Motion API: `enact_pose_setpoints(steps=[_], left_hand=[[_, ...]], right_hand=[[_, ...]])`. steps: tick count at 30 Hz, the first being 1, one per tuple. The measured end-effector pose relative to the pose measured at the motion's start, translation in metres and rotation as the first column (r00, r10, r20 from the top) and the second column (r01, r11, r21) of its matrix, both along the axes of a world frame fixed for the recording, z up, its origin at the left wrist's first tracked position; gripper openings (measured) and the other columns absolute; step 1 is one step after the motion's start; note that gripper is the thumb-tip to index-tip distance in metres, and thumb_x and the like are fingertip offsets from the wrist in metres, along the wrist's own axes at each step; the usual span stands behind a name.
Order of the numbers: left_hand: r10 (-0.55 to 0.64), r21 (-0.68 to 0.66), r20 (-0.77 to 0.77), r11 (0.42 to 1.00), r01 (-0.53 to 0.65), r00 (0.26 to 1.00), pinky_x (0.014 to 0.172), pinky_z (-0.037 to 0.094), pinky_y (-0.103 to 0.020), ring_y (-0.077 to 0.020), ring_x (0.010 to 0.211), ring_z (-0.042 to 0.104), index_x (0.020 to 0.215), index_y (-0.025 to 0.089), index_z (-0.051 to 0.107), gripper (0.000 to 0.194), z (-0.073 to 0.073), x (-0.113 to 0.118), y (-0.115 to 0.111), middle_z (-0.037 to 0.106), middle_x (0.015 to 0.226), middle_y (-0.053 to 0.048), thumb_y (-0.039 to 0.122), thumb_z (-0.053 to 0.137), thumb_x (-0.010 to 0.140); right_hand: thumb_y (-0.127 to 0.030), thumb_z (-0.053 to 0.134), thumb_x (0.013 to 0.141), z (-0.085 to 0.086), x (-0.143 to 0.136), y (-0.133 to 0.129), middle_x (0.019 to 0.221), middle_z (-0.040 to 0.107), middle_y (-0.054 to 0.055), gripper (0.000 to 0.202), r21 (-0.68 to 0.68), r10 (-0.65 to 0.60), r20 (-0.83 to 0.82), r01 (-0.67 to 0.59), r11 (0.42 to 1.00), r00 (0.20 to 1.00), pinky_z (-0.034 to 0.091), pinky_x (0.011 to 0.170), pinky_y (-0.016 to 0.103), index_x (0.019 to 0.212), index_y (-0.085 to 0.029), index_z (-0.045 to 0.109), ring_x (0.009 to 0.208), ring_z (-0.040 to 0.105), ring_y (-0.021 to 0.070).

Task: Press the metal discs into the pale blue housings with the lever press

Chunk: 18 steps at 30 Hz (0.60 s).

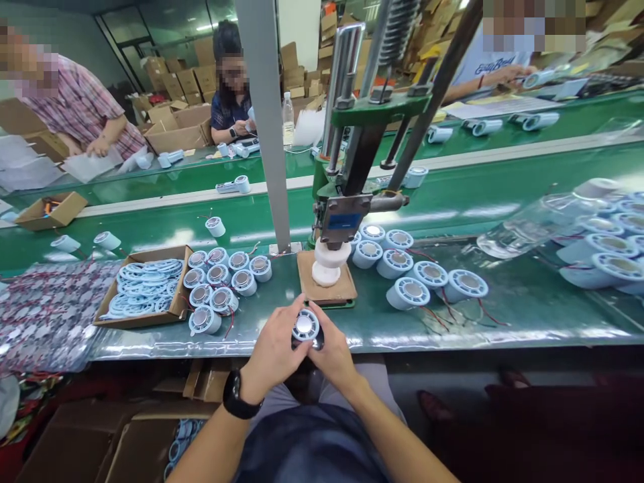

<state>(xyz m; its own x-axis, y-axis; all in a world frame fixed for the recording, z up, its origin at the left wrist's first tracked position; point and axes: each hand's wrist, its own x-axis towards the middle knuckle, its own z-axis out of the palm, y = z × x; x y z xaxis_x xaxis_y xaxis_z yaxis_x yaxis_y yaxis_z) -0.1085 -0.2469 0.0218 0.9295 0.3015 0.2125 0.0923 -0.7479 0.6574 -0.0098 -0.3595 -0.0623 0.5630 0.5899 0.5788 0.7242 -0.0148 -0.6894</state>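
Between my two hands, just over the bench's front edge, is a round light-blue motor housing (305, 325) with a silver disc in its middle. My left hand (276, 345) wraps its left side, thumb and fingers closed on it. On the right side, my right hand (332, 349) grips the same housing. Straight ahead stands a green hand press (347, 221). Its white round pusher (333, 253) sits above a white round seat (325, 274) on a brown base board (306, 282). What lies under the housing is hidden by my fingers.
Several similar housings stand left (219, 275) and right (408, 292) of the press, some trailing red wires. A cardboard box (184, 285) holds light-blue rings (145, 285). A grey post (266, 121) rises behind. A clear plastic jar (528, 221) lies at right. Co-workers (95, 114) sit across the conveyor (477, 188).
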Motion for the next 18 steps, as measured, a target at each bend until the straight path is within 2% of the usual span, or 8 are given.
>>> enact_pose_setpoints(steps=[6, 9, 11, 13, 14, 16, 17, 18], left_hand=[[0.190, -0.150, 0.043, 0.972, -0.182, 0.981, 0.109, 0.042, -0.043, -0.0245, 0.123, 0.054, 0.150, 0.024, 0.031, 0.079, -0.016, 0.001, -0.010, 0.060, 0.130, -0.009, 0.011, 0.062, 0.078], [0.255, -0.203, 0.057, 0.950, -0.239, 0.965, 0.111, 0.040, -0.045, -0.0259, 0.129, 0.051, 0.148, 0.021, 0.034, 0.072, -0.031, 0.001, -0.021, 0.056, 0.137, -0.012, 0.016, 0.060, 0.081], [0.280, -0.228, 0.054, 0.938, -0.261, 0.958, 0.111, 0.040, -0.046, -0.0276, 0.130, 0.050, 0.142, 0.017, 0.041, 0.062, -0.039, 0.002, -0.026, 0.054, 0.139, -0.015, 0.019, 0.058, 0.082], [0.294, -0.275, 0.023, 0.921, -0.277, 0.955, 0.105, 0.044, -0.045, -0.0278, 0.123, 0.056, 0.134, 0.015, 0.049, 0.055, -0.041, 0.007, -0.022, 0.059, 0.133, -0.015, 0.021, 0.059, 0.081], [0.300, -0.302, 0.004, 0.910, -0.285, 0.954, 0.102, 0.047, -0.043, -0.0271, 0.116, 0.060, 0.130, 0.015, 0.052, 0.053, -0.038, 0.010, -0.016, 0.063, 0.127, -0.014, 0.022, 0.061, 0.079], [0.313, -0.333, 0.002, 0.896, -0.295, 0.950, 0.095, 0.051, -0.039, -0.0252, 0.105, 0.065, 0.123, 0.016, 0.057, 0.051, -0.025, 0.020, 0.002, 0.069, 0.116, -0.010, 0.023, 0.066, 0.074], [0.320, -0.337, 0.024, 0.895, -0.294, 0.947, 0.094, 0.051, -0.038, -0.0246, 0.102, 0.066, 0.121, 0.016, 0.059, 0.051, -0.016, 0.027, 0.012, 0.070, 0.114, -0.009, 0.025, 0.068, 0.072], [0.322, -0.336, 0.059, 0.898, -0.285, 0.945, 0.094, 0.051, -0.037, -0.0243, 0.101, 0.067, 0.120, 0.016, 0.060, 0.051, -0.007, 0.036, 0.023, 0.070, 0.113, -0.009, 0.026, 0.070, 0.071]], right_hand=[[-0.026, 0.060, 0.087, -0.002, -0.003, 0.003, 0.127, 0.060, 0.012, 0.072, -0.063, -0.016, -0.020, 0.015, 0.998, 1.000, 0.056, 0.098, 0.035, 0.152, -0.017, 0.030, 0.115, 0.062, 0.0217], [-0.023, 0.056, 0.089, -0.001, -0.005, 0.002, 0.129, 0.058, 0.015, 0.061, -0.136, -0.002, 0.064, 0.011, 0.991, 0.998, 0.055, 0.099, 0.037, 0.147, -0.013, 0.038, 0.118, 0.060, 0.0233], [-0.018, 0.055, 0.087, 0.010, 0.001, -0.003, 0.127, 0.059, 0.015, 0.054, -0.189, 0.035, 0.108, -0.014, 0.982, 0.993, 0.056, 0.097, 0.038, 0.140, -0.013, 0.047, 0.116, 0.060, 0.0239], [-0.016, 0.058, 0.083, 0.039, 0.016, -0.011, 0.124, 0.061, 0.013, 0.052, -0.293, 0.129, 0.177, -0.073, 0.953, 0.976, 0.059, 0.091, 0.038, 0.135, -0.016, 0.053, 0.111, 0.062, 0.0246], [-0.015, 0.059, 0.082, 0.061, 0.027, -0.016, 0.124, 0.060, 0.011, 0.052, -0.346, 0.174, 0.230, -0.086, 0.934, 0.958, 0.059, 0.090, 0.038, 0.134, -0.018, 0.055, 0.111, 0.062, 0.0248], [-0.018, 0.061, 0.083, 0.122, 0.054, -0.021, 0.128, 0.058, 0.010, 0.048, -0.345, 0.168, 0.379, -0.029, 0.938, 0.910, 0.057, 0.095, 0.040, 0.131, -0.021, 0.057, 0.116, 0.058, 0.0251], [-0.019, 0.059, 0.086, 0.158, 0.069, -0.023, 0.130, 0.057, 0.009, 0.046, -0.253, 0.077, 0.455, 0.046, 0.966, 0.887, 0.054, 0.101, 0.041, 0.131, -0.021, 0.057, 0.121, 0.055, 0.0245], [-0.021, 0.058, 0.088, 0.196, 0.085, -0.022, 0.130, 0.056, 0.009, 0.043, -0.106, -0.066, 0.508, 0.138, 0.985, 0.859, 0.051, 0.106, 0.041, 0.130, -0.021, 0.057, 0.124, 0.052, 0.0239]])
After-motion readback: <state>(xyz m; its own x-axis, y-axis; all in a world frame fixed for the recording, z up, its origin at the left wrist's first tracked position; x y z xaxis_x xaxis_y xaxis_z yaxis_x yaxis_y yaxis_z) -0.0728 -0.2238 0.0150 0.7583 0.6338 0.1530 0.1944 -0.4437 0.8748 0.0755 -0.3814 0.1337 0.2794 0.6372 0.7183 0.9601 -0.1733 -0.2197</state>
